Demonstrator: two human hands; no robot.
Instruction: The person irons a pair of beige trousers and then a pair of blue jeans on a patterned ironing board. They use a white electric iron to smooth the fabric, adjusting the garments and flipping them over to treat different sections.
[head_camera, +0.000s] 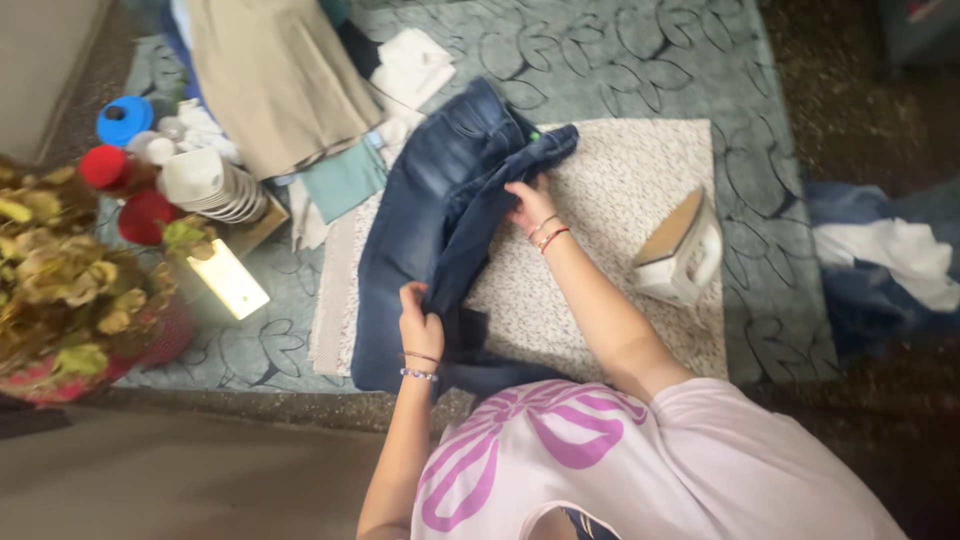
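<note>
Carefully: your left hand (421, 327) fingers pinch a fold of the jeans (440, 215) at frame centre, right hand (527, 206) pressing them flat on the speckled mat (620, 200). Tugging could swing cloth into the upright iron (682, 250) right of centre.

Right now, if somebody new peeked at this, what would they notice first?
Probably the dark blue jeans spread over the speckled ironing mat in the middle, with the left hand gripping a fold near the bottom and the right hand pressing higher up. Next, the white iron standing on the mat's right side.
</note>
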